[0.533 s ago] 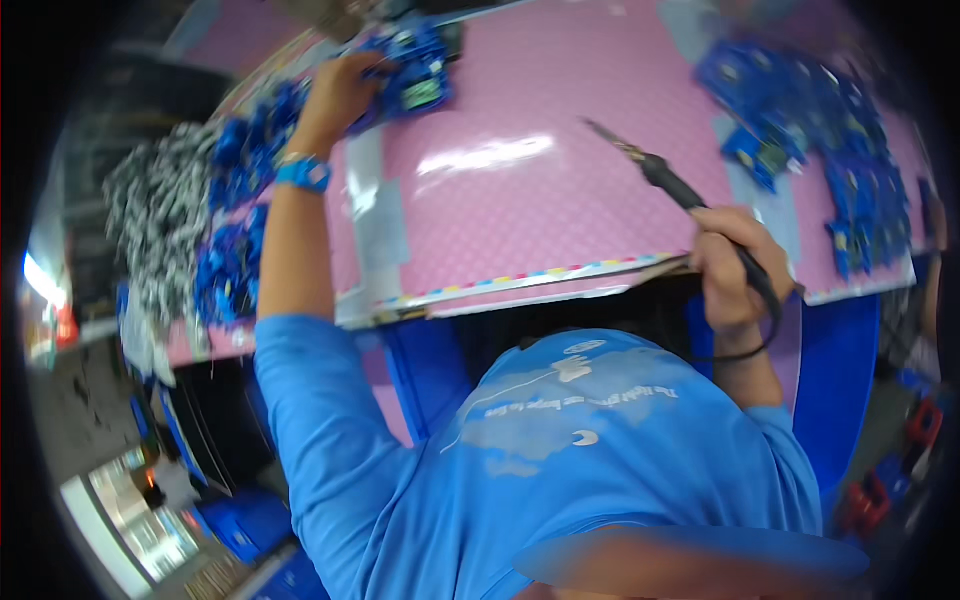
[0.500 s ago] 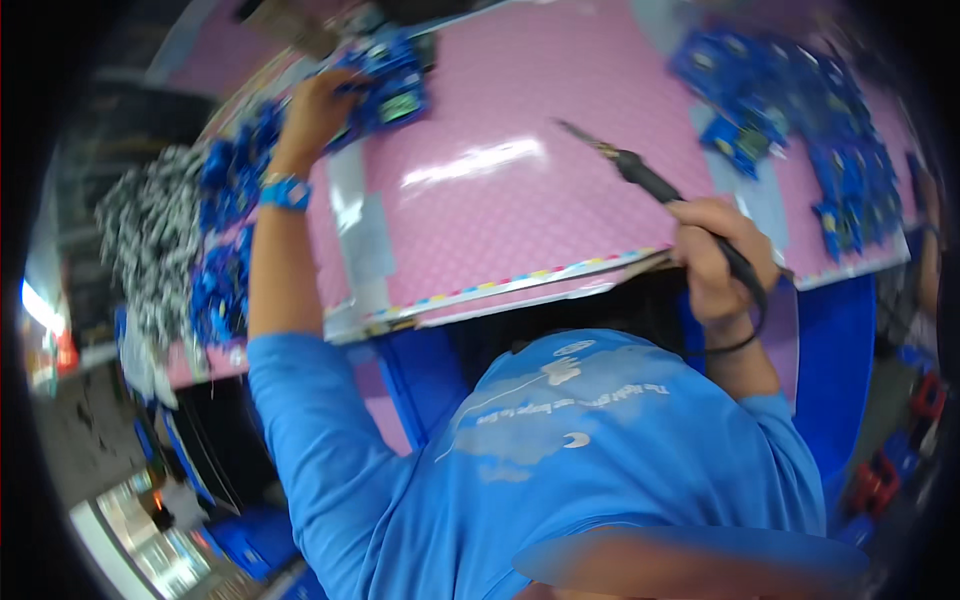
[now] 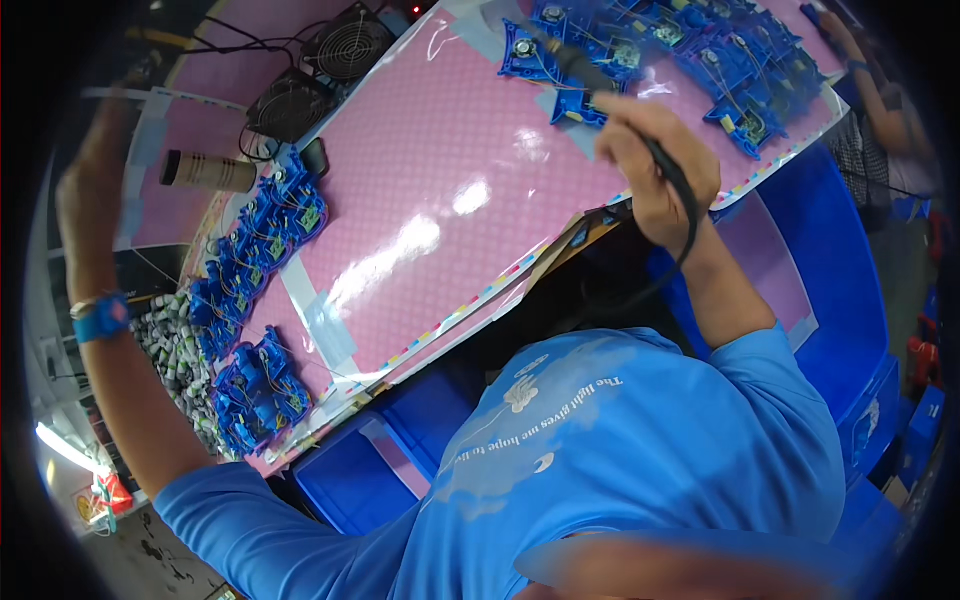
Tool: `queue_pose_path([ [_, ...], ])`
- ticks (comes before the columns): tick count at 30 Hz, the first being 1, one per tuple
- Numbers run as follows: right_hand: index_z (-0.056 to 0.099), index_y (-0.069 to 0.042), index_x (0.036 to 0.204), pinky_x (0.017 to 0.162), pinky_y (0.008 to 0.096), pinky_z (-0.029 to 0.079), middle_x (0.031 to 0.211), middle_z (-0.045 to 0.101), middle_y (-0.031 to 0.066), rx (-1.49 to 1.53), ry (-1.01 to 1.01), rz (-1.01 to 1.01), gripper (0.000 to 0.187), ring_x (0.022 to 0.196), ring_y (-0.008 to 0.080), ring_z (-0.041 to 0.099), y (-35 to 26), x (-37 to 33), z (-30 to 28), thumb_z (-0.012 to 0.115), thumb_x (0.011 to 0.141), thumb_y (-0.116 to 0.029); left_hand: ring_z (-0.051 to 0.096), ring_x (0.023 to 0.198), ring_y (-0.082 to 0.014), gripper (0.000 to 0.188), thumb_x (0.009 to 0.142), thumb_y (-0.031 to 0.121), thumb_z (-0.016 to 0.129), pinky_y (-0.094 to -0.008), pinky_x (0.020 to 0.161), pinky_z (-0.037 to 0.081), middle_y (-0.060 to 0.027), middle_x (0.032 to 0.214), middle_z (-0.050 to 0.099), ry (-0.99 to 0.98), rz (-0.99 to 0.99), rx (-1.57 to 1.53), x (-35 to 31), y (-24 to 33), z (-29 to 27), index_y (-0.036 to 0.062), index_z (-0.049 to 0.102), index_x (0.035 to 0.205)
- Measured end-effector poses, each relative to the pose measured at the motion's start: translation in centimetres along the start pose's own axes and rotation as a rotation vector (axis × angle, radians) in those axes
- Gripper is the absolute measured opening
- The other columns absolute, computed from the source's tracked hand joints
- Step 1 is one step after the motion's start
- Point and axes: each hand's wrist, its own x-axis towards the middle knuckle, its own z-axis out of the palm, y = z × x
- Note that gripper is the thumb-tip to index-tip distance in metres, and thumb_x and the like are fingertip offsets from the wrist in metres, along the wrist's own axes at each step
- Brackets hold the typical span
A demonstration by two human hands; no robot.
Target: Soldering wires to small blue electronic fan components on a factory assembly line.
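Observation:
My right hand (image 3: 665, 170) is closed around a soldering iron (image 3: 590, 72) with a black cord. The iron points up and left over a cluster of blue plastic housings (image 3: 735, 65) with wires and small round parts; its tip is blurred against them. My left hand (image 3: 85, 200), with a blue band at its wrist, reaches out to the far left, past the table's left side. Its fingers are smeared and dark, so whether they hold anything cannot be made out. Nearest to that arm are more blue housings (image 3: 262, 238) in a row along the table's left edge.
A pink-covered table (image 3: 400, 190) spans the middle. Two black fans (image 3: 350, 45) with cables and a brown cylinder (image 3: 210, 171) stand at the back left. Grey parts (image 3: 170, 335) are heaped at left. Blue bins (image 3: 345, 480) sit below the near edge. Another person's arm (image 3: 885, 110) is at far right.
My left hand has left the blue housings and swung out to the far left. My right hand has carried the soldering iron up over the right-hand housings. The view has turned.

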Motion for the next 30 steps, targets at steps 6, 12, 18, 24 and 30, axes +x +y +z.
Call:
queue_pose_path([
  [6, 0.066, -0.004, 0.125, 0.085, 0.032, 0.055, 0.107, 0.072, 0.0158, -0.29, 0.06, 0.164, 0.026, 0.094, 0.0233, 0.071, 4.7, 3.0, -1.0, 0.065, 0.102, -0.015, 0.073, 0.096, -0.0252, 0.027, 0.089, 0.006, 0.07, -0.037, 0.08, 0.059, -0.0077, 0.116, 0.074, 0.214, 0.157, -1.018, 11.2, 24.2, -3.3, 0.0124, 0.074, 0.115],
  [12, 0.056, -0.016, 0.137, 0.095, 0.0434, 0.054, 0.134, 0.065, 0.0157, -0.336, -0.225, 0.159, 0.037, 0.119, 0.04, 0.064, 11.0, 4.4, 0.3, 0.063, 0.101, -0.023, 0.071, 0.09, -0.0398, 0.047, 0.087, 0.014, 0.073, -0.0455, 0.078, 0.059, -0.02, 0.127, 0.065, 0.144, -0.063, -1.501, 11.8, 42.4, -3.1, 0.0196, 0.064, 0.133],
  [18, 0.056, -0.014, 0.134, 0.086, 0.0498, 0.054, 0.122, 0.068, 0.0177, -0.33, -0.271, 0.091, 0.033, 0.105, 0.0418, 0.066, 11.9, 4.1, 1.5, 0.058, 0.101, -0.015, 0.07, 0.088, -0.0381, 0.041, 0.08, 0.002, 0.07, -0.0435, 0.078, 0.058, -0.0176, 0.113, 0.069, 0.208, -0.204, -1.628, 13.4, 43.3, -1.9, 0.0137, 0.071, 0.119],
  [24, 0.057, -0.011, 0.134, 0.09, 0.045, 0.054, 0.131, 0.065, 0.0177, -0.123, -0.404, 0.256, 0.036, 0.11, 0.0414, 0.065, 5.4, 2.0, 3.0, 0.06, 0.098, -0.009, 0.066, 0.075, -0.0284, 0.035, 0.075, -0.003, 0.071, -0.0363, 0.069, 0.054, -0.0136, 0.097, 0.071, 0.065, -0.281, -1.648, 5.5, 40.1, -3.7, 0.0098, 0.076, 0.107],
  [30, 0.058, -0.007, 0.134, 0.093, 0.0413, 0.055, 0.136, 0.062, 0.02, 0.146, -0.53, 0.192, 0.046, 0.114, 0.0368, 0.067, -1.5, -1.8, 6.9, 0.067, 0.09, 0.003, 0.061, 0.062, -0.0146, 0.037, 0.072, -0.007, 0.071, -0.0272, 0.057, 0.048, -0.0095, 0.098, 0.074, -0.059, -0.504, -1.583, -6.6, 37.9, -9.1, 0.0078, 0.078, 0.105],
])
